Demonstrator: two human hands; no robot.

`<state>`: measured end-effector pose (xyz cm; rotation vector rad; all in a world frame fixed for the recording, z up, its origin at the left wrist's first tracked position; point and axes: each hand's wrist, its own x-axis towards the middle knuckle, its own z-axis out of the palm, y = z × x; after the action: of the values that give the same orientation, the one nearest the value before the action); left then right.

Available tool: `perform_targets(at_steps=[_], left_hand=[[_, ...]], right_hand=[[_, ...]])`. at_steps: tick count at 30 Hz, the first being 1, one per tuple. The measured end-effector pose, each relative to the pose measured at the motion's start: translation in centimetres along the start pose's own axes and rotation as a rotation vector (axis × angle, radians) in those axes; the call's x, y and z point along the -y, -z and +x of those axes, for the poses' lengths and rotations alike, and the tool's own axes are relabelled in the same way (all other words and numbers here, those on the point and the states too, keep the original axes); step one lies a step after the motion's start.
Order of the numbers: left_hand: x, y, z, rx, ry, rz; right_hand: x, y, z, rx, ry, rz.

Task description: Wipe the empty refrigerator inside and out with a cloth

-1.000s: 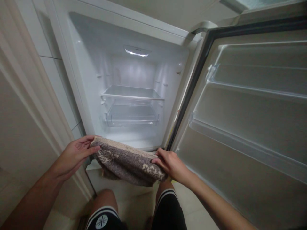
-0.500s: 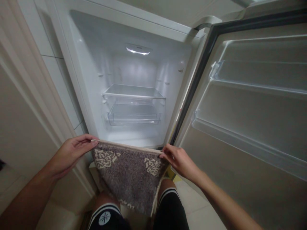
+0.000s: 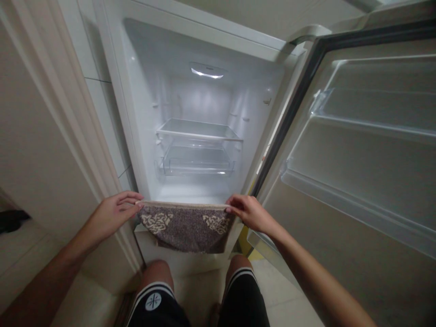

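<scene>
A brown-grey mat (image 3: pixel 187 227) with cream scroll patterns hangs by its pale top edge in front of the open fridge. Its left corner is pinched between the thumb and fingers of my left hand (image 3: pixel 114 211). At the opposite corner, my right hand (image 3: pixel 250 212) grips the same edge, fingers curled. The top edge is stretched nearly level between both hands, just before the fridge's lower opening. Inside the lit fridge (image 3: pixel 190 186) are a glass shelf (image 3: pixel 200 128) and, below it, a clear drawer (image 3: pixel 199 165).
The fridge door (image 3: pixel 361 168) stands wide on the right, with clear door racks (image 3: pixel 340 195). A pale door frame (image 3: pixel 61 91) rises close on the left. My knees (image 3: pixel 158 274) are bent below the mat, above the tiled floor (image 3: pixel 275 281).
The mat's lower part has swung away from me toward the fridge, so less of its face shows. Both hands keep their hold on the corners. The view has shifted slightly left.
</scene>
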<state>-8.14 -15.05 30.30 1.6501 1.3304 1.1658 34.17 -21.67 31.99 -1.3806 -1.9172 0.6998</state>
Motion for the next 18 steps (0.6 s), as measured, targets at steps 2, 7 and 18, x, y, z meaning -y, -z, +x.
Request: perform_targets(at_steps=[2,7,18], left_hand=[[-0.5,-1.7,-0.3,-0.087,0.008,-0.021],[-5.5,-7.9,-2.9,0.052,-0.109,-0.126],[-7.2,-10.9,-3.0,0.404,-0.099,-0.481]], right_hand=[[0.6,-1.6,1.6,-0.036,-0.083,0.293],[4.4,-6.5,4.2,-0.062,-0.09,0.656],[5.0,-7.2,2.8,-0.227,-0.013,0.429]])
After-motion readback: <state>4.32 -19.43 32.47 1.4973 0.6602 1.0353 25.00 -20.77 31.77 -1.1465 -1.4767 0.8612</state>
